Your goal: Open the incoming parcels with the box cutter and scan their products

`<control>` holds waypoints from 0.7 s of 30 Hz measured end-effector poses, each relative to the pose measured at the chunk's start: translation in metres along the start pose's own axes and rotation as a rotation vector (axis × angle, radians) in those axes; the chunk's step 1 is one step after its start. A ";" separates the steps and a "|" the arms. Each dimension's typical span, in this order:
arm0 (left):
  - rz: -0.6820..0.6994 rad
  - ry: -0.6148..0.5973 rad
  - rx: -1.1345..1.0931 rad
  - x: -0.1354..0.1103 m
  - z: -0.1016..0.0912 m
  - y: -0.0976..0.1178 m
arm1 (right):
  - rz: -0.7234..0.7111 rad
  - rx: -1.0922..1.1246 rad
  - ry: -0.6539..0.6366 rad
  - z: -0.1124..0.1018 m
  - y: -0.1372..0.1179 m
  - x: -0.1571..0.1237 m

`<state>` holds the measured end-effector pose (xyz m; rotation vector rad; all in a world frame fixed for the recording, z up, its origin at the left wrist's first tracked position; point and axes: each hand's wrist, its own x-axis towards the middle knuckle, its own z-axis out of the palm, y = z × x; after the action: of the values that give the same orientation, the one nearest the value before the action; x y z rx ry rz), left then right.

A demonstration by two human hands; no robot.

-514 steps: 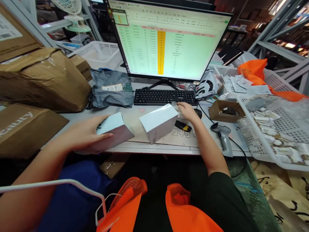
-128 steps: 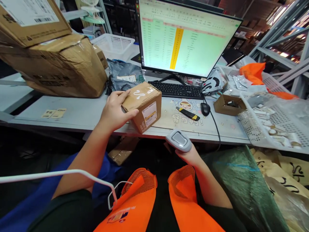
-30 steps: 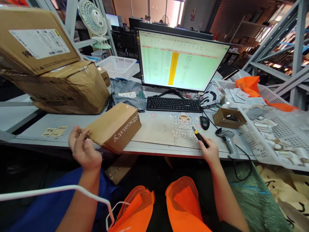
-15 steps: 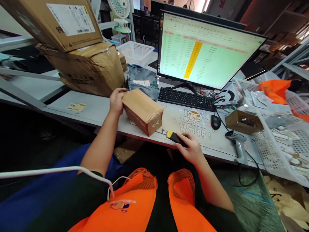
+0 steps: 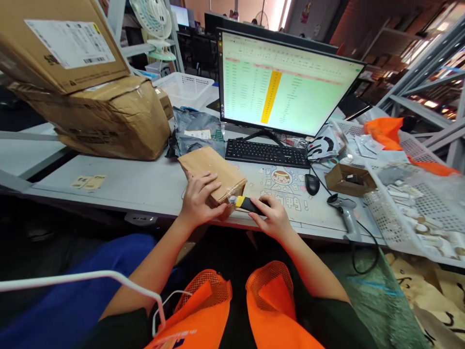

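A small brown cardboard box point(image 5: 218, 169) rests at the desk's front edge, with clear tape on its near right end. My left hand point(image 5: 200, 199) is on the box's near side, its fingers over the top edge, gripping it. In my right hand point(image 5: 273, 216) is a utility knife point(image 5: 247, 204) with a black and yellow body. The knife's tip meets the taped end of the box; how far the blade goes in is hidden.
Behind the box lie a grey plastic mailer point(image 5: 198, 131) and a black keyboard point(image 5: 267, 152) below a monitor point(image 5: 286, 87). Large cartons point(image 5: 109, 118) are stacked at left. A mouse point(image 5: 312, 184), barcode scanner point(image 5: 347, 215) and white basket point(image 5: 395, 223) stand at right.
My left hand has moved from the box's far left end to its near side. My right hand has brought the knife leftward onto the taped end. The view has turned slightly right.
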<state>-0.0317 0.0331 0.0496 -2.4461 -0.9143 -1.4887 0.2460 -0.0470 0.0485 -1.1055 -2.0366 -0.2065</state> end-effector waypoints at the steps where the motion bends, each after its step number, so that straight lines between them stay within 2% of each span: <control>1: -0.001 0.009 0.011 0.001 0.002 0.000 | -0.018 -0.009 0.010 0.003 0.005 0.001; 3: 0.010 0.023 0.027 0.002 0.004 0.000 | -0.043 -0.025 0.001 0.007 0.021 0.003; 5: 0.013 0.033 0.043 0.002 0.004 0.001 | 0.016 -0.028 -0.011 0.006 0.045 0.003; 7: 0.015 0.049 0.054 0.001 0.002 0.002 | 0.209 -0.040 0.040 -0.003 0.075 -0.001; 9: 0.016 0.035 0.062 0.002 -0.001 0.003 | 0.444 -0.077 0.143 -0.016 0.099 -0.009; 11: 0.003 -0.012 0.079 0.005 -0.004 0.007 | 0.555 -0.100 0.200 -0.028 0.108 -0.020; 13: -0.042 -0.045 0.118 0.010 -0.003 0.014 | 0.525 -0.074 0.171 -0.034 0.098 -0.031; 16: -0.089 -0.037 0.192 0.018 0.003 0.024 | 0.398 -0.008 0.066 -0.029 0.059 -0.038; 19: -0.056 -0.009 0.245 0.021 0.010 0.029 | 0.268 0.036 -0.007 -0.016 0.019 -0.032; 21: -0.051 -0.002 0.248 0.020 0.012 0.030 | 0.188 0.048 -0.022 -0.009 0.004 -0.024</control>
<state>0.0002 0.0225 0.0660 -2.2632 -1.0965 -1.2994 0.2613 -0.0637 0.0366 -1.2649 -1.9326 -0.0505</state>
